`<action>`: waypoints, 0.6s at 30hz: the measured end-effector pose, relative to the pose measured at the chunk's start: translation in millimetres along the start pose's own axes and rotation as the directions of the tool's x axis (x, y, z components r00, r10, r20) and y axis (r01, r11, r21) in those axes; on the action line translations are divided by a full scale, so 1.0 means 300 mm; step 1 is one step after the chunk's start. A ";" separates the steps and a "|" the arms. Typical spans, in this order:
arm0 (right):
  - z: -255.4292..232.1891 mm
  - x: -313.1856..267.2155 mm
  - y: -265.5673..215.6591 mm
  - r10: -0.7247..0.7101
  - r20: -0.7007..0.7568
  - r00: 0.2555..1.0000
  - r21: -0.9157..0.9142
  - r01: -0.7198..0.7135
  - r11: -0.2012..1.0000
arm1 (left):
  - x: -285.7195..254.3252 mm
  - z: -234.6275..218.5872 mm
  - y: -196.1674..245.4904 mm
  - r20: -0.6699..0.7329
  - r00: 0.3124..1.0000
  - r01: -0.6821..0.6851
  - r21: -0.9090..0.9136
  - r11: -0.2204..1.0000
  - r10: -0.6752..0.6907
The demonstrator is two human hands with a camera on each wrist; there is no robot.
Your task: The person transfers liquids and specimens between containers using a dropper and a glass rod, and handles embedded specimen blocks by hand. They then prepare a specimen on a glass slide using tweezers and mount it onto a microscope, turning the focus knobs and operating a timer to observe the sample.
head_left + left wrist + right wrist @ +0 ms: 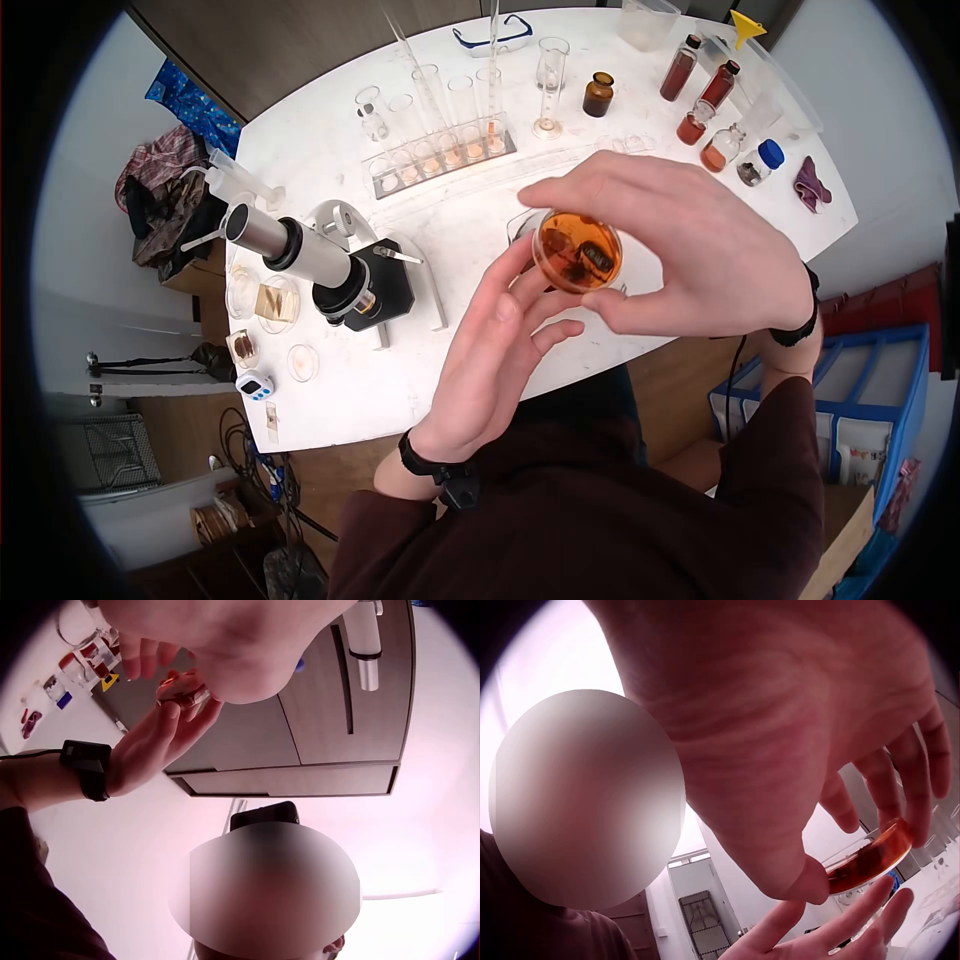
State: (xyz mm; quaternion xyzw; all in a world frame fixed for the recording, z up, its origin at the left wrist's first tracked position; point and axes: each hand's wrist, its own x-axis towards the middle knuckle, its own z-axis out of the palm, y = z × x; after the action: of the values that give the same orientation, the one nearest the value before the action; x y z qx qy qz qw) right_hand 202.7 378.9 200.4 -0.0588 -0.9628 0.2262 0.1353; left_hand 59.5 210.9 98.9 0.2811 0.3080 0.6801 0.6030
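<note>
A white table (pixel 420 235) carries a microscope (pixel 300 255). Right of the microscope, the right hand (pixel 690 240) pinches a dish (pixel 572 272) between thumb and bent fingers, raised above the table. The left hand (pixel 485 360), fingers spread and slightly bent, is beside and below it (whether it touches, I cannot tell). Beyond the microscope, rightward, stands a tube rack (pixel 445 163); the hands and dish hide tabletop behind them. Inside the amber dish, a dark oval piece (pixel 597 257) bears pale marks too small to read.
</note>
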 end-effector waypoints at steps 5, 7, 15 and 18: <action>0.055 0.014 -0.020 -0.043 0.075 0.996 -0.031 0.046 0.998 | 0.015 0.027 -0.005 0.082 0.994 0.087 -0.253 0.964 -0.068; 0.069 0.016 -0.011 -0.060 0.067 0.996 -0.010 0.060 0.998 | 0.018 0.003 -0.015 0.069 0.994 0.103 -0.235 0.967 -0.089; 0.063 -0.070 0.082 0.012 -0.265 0.964 0.079 0.010 0.997 | 0.038 -0.062 0.013 0.011 0.999 0.035 -0.278 0.960 -0.033; 0.124 -0.133 0.175 0.213 -0.467 0.858 0.177 -0.145 0.973 | 0.046 -0.087 0.048 -0.052 0.999 -0.003 -0.208 0.978 -0.008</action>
State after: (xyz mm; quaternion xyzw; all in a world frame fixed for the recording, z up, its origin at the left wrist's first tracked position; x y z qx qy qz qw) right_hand 233.0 403.2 135.3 -0.1934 -0.8713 0.2809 0.3529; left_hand 28.9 221.2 93.0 0.1981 0.2513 0.7150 0.6216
